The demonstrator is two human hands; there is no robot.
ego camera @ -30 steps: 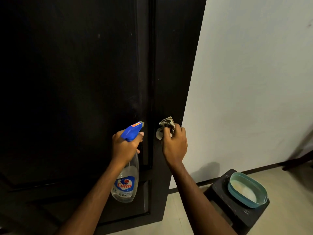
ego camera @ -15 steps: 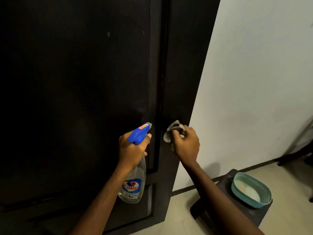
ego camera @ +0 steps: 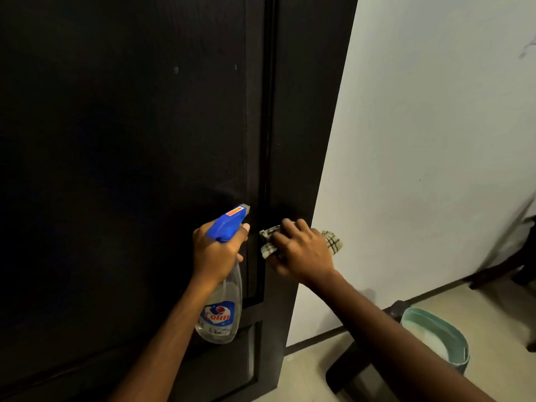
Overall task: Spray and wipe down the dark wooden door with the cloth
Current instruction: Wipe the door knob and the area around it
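Basin point(ego camera: 460, 361) rests on dark stool point(ego camera: 355, 371) beside the door point(ego camera: 145, 146)

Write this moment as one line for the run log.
left hand: grips spray bottle | right hand: holds cloth against door edge | stage: wiping

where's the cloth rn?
Head view, lower centre: cloth in the right hand, against the door's right edge, just right of the spray bottle.
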